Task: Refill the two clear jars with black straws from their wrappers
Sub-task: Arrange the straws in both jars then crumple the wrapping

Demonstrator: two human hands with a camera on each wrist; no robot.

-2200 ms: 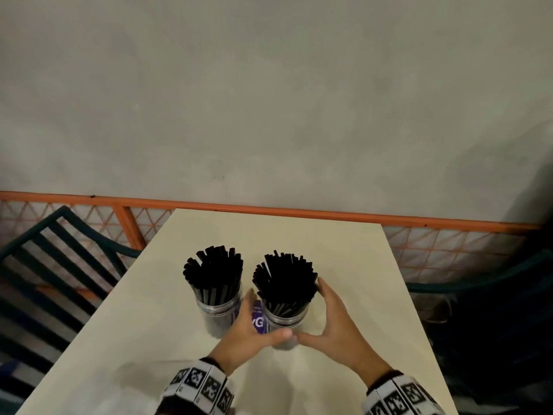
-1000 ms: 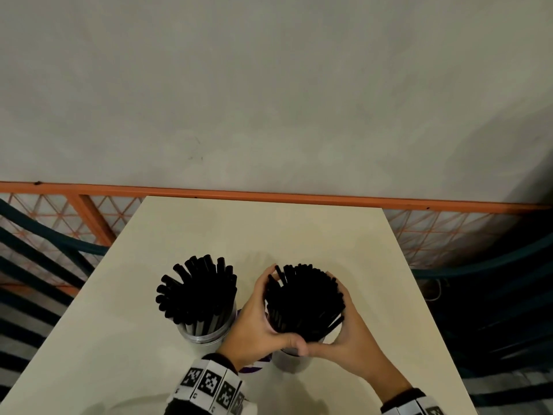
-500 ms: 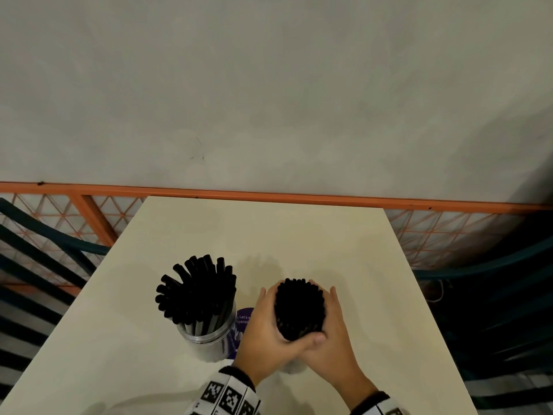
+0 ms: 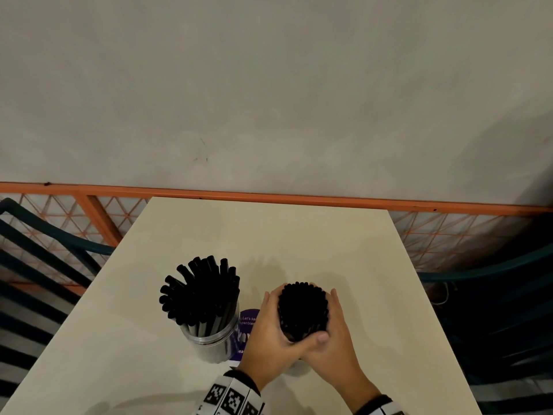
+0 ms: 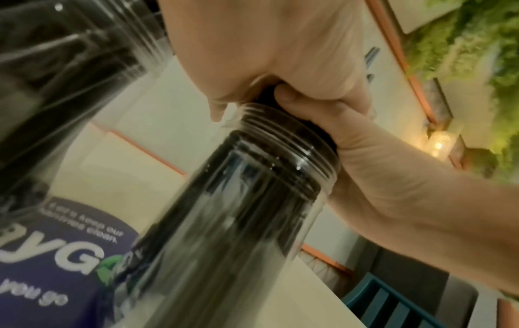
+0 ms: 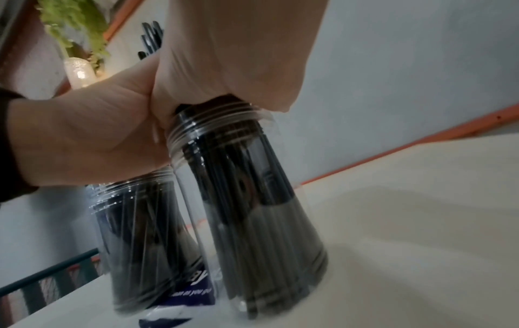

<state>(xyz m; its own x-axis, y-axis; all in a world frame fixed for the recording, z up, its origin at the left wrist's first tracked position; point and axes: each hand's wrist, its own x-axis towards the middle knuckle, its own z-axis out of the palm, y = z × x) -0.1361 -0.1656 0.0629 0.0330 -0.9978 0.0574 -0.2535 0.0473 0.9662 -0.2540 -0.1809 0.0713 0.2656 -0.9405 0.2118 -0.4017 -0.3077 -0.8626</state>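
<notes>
Two clear jars stand on the cream table. In the left jar the black straws fan out loosely. The right jar is mostly hidden by my hands in the head view. My left hand and right hand wrap round its black straws just above the threaded rim. Together they squeeze the straws into one tight upright bundle, my left thumb lying across the front. No wrappers are in view.
A purple printed label lies on the table between the jars. An orange mesh railing runs along the table's far edge under a grey wall. Dark teal chairs stand at the left and right.
My hands have moved up from the right jar's body to its straws. They closed in and pressed the fanned straws into a tight bundle. The left jar has not moved.
</notes>
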